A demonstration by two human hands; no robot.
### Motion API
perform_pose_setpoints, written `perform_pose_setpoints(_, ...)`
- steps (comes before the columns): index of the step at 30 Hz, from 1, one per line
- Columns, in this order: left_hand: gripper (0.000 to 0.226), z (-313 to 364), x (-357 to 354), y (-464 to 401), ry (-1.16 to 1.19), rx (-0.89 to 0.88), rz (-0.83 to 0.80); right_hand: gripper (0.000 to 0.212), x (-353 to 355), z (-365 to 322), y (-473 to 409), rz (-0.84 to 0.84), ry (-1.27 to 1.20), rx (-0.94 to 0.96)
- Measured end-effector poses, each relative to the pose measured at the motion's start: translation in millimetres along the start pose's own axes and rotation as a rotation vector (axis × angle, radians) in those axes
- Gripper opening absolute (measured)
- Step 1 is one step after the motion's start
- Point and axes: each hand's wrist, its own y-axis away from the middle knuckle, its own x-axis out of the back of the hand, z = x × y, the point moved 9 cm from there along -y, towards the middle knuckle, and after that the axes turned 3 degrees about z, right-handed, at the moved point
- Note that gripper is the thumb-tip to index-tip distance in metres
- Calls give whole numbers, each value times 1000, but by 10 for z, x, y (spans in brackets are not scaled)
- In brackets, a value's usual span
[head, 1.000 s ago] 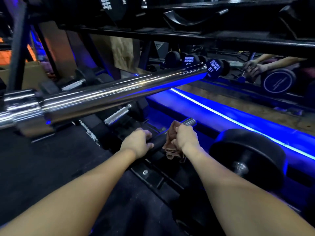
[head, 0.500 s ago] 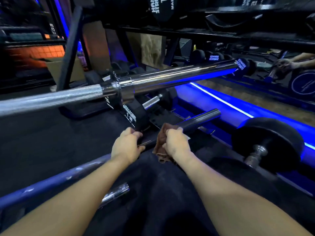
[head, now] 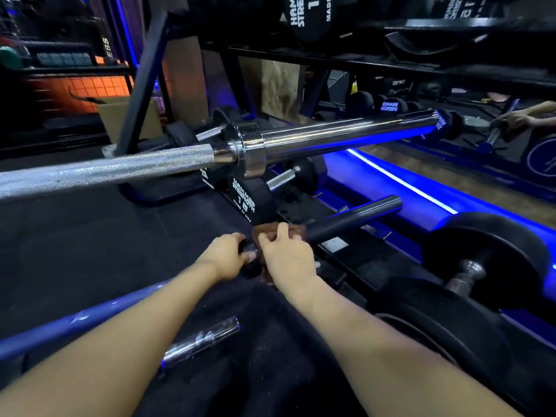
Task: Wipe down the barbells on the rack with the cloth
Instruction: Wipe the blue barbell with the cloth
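running up and to the right from the right hand (head: 287, 257), which clamps the cloth (head: 264, 231) around it, the dark bar (head: 355, 213) leaves its unwiped end ahead, while the left hand (head: 227, 257) grips the bar just behind.

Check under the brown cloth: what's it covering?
The brown cloth wraps the dark barbell, held by the right hand. The bar surface beneath is hidden; left hand grips alongside.

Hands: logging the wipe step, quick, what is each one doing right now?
Left hand: closed around the dark barbell, holding it.
Right hand: grips the brown cloth, pressing it onto the same bar.
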Motion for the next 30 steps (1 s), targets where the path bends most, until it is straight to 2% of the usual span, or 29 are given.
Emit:
perform_pose_setpoints(3, 47, -42, -22, -75, 1, 42, -118, 37, -47, 68, -90, 2, 46, 37)
perform_pose_setpoints(5, 42, -68, -15, -124, -6, 55, -131, 39, -77, 203, -131, -3, 64, 40)
perform_pose_setpoints(12, 22, -60, 63, -147, -1, 34, 146, 54, -211, 854, -226, -131, 78, -150)
perform_pose_setpoints(14, 24, -48, 59, -139, 17, 25, 153, 44, -175, 735, -212, -101, 87, -143)
perform_pose_setpoints(18, 24, -25, 86, -146, -22, 9, 136, 27, -125, 64, -100, -25, 153, 23)
perform_pose_setpoints(19, 22, -10, 82, -151, -48, 9, 123, 25, -71, 2, -78, -32, 146, 49)
perform_pose_setpoints(21, 21, 26, 96, -157, -95, 10, 106, 36, -58, 26, -102, -28, 81, 90)
perform_pose_setpoints(23, 23, 81, 117, -173, -109, 6, 118, 43, -149, 273, -138, -69, 68, 85)
perform_pose_setpoints(26, 28, 308, 53, -223, -118, -48, 132, 50, -181, 819, -218, -44, 79, -34)
perform_pose_setpoints(30, 36, 801, -210, -411, -133, -153, 121, 49, -289, 1514, -323, -106, 78, -179)
